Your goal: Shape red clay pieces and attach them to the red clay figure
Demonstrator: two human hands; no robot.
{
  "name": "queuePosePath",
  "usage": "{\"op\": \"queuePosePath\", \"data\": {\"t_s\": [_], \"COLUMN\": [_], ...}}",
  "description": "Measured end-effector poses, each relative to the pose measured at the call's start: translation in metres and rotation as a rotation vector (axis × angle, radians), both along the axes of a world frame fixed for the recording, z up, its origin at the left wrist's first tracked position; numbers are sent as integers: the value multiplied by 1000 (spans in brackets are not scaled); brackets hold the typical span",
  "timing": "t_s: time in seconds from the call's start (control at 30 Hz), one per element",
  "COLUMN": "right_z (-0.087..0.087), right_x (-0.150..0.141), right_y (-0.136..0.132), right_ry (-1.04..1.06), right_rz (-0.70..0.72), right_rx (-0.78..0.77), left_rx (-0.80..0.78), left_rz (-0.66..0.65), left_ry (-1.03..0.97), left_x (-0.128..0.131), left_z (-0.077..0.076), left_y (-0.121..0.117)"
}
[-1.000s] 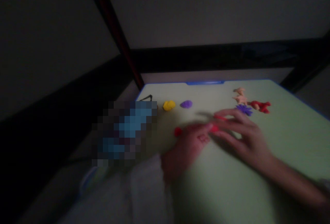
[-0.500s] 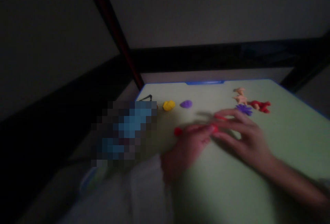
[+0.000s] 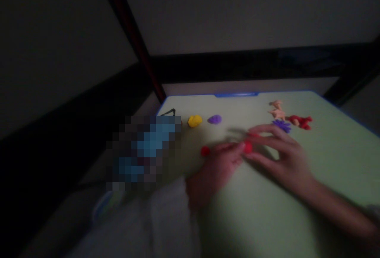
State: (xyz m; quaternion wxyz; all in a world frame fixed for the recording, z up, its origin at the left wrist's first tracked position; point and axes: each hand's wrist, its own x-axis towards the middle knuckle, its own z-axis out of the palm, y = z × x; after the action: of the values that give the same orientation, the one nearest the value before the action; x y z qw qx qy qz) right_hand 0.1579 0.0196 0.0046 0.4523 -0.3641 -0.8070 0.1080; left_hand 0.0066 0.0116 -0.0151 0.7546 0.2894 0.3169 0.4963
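Note:
Above the pale table, my left hand (image 3: 219, 169) has its thumb and fingers closed in a pinch on a small red lump of modelling clay (image 3: 247, 147). From the other side, my right hand (image 3: 285, 159) grips the same lump between thumb and a finger. A second bit of red clay (image 3: 253, 134) shows at the upper fingertips of this hand. Beside the left knuckles there is a round red piece (image 3: 205, 151); whether it is held or lying on the table I cannot tell. The dim, blurred picture hides fine detail.
A yellow lump (image 3: 194, 121) and a purple lump (image 3: 215, 119) lie farther back on the blue-edged table (image 3: 237, 202). To the right are peach pieces (image 3: 277, 113), a spiky purple piece (image 3: 281, 126) and a red shape (image 3: 301, 122). A pixelated patch (image 3: 151, 143) covers the left side.
The red lump between my hands shows a little more now. Both hands stay in nearly the same place, and the pieces on the table have not moved.

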Motion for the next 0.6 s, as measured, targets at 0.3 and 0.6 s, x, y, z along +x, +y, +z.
{"op": "queuePosePath", "data": {"t_s": [0.3, 0.6], "right_z": [2, 0], "right_x": [0, 1], "right_y": [-1, 0], "right_ry": [-38, -6], "right_rz": [37, 42], "right_rx": [-9, -26], "left_rx": [-21, -72], "left_rz": [53, 56], "left_ry": [35, -8], "left_x": [0, 0], "left_z": [3, 1], "left_y": [-1, 1]}}
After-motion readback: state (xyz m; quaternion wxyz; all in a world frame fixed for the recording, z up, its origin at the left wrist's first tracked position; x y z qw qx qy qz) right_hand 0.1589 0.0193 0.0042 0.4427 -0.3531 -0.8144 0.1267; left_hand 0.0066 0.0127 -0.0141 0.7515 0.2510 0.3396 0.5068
